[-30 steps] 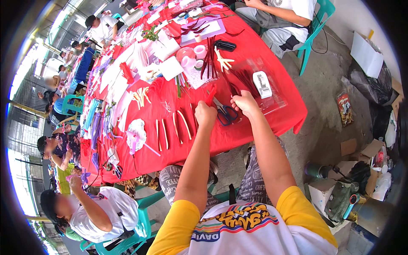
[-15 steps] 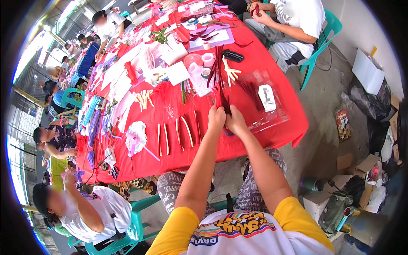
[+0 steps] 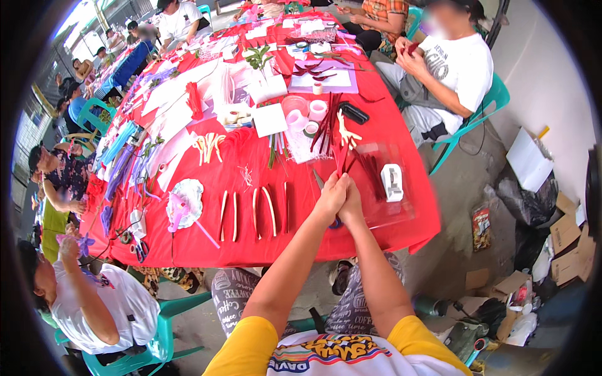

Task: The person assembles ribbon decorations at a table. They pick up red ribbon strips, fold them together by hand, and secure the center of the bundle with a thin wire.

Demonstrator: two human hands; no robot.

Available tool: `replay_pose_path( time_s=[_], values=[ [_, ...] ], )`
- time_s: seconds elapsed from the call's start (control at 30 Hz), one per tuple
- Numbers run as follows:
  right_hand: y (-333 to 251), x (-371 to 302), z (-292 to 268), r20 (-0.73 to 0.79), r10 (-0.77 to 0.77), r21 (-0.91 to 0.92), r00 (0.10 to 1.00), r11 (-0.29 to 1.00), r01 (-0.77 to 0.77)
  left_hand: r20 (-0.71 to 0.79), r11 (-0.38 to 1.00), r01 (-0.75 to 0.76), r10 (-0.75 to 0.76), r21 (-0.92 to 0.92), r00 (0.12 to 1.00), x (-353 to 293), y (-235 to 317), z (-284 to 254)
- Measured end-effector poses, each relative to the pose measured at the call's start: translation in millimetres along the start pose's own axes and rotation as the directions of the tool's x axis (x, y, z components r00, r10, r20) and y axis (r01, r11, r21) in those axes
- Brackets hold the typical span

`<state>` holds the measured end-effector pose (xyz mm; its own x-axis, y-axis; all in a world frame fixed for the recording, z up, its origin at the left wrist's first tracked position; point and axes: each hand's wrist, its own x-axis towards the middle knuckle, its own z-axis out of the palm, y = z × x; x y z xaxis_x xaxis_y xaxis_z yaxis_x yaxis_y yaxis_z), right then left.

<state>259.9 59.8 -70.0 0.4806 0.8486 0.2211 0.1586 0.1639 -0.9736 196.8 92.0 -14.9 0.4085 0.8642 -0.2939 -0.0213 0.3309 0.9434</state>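
My left hand [image 3: 330, 195] and my right hand [image 3: 352, 202] meet over the near edge of the red-covered table. Both are closed around thin red strips [image 3: 340, 158], whose upper ends stick out beyond the fingers. Scissors [image 3: 318, 180] show a grey blade left of my hands, with a blue handle below; my hands hide the middle, and whether they touch it is unclear. To the left lies a row of thin cream and dark red strips [image 3: 256, 213]. Beyond my hands are a bundle of long dark red strips [image 3: 326, 128] and a cream bundle [image 3: 347, 131].
A white tape dispenser [image 3: 392, 183] sits on clear plastic at right. Pink tape rolls [image 3: 296, 120] and a black stapler-like object [image 3: 354, 113] lie farther off. A glue gun [image 3: 182, 210] rests at left. People sit around the table; boxes and bags [image 3: 533, 197] clutter the floor.
The view has shifted, so the table sits lower and more of the person at far right shows. My hands stay together, drawn closer, with brighter red strips showing above them.
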Motion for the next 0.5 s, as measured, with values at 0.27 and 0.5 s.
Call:
replay_pose_path(
  time_s=[0.27,0.5],
  values=[
    [-66,147,1,-0.180,-0.173,-0.519,0.968,0.853,0.056,-0.021,0.932,-0.342,0.342,-0.123,0.939,-51,7,-36],
    [-51,220,52,-0.147,-0.031,-0.813,0.989,0.574,-0.103,0.039,0.955,-0.297,0.297,-0.018,0.954,-103,-11,-97]
  ],
)
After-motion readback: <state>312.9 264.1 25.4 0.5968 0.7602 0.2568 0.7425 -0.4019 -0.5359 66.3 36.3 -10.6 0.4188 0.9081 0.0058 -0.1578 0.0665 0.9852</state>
